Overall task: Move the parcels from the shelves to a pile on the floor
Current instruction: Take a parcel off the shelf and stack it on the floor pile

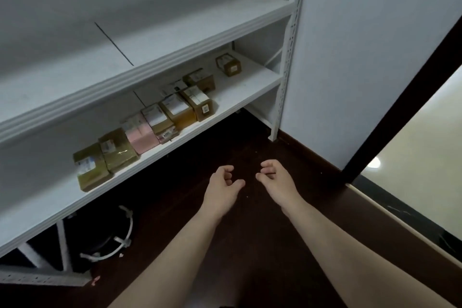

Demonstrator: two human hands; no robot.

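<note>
While reaching forward over the dark floor [225, 270], holds nothing in the left grip [222, 186], fingers loosely curled and thumb a little apart. Holds nothing in the right grip [275, 180] either, fingers bent in the same loose way, just beside the left one and not touching it. Hovers with both grips in front of the lower shelf [238, 94], near its front edge but apart from it. Finds the parcels [160, 122] lying in a row on this lower shelf. Meets at the left end a brown parcel [91, 167] touching a taped brown parcel [118, 150], then a pink parcel [140, 136], then three brown labelled boxes [178, 110] side by side. Notes behind these a flat white packet [173, 87] and one more brown box [201, 80], and well apart to the right a small brown box [228, 65] alone. Shows above them the white upper shelf [175, 40]. Shows under the lower shelf, on the floor, a dark object with a white strap [125, 230], too dim to tell more. Has at the right a white wall [362, 57] and a dark door frame [400, 112].
</note>
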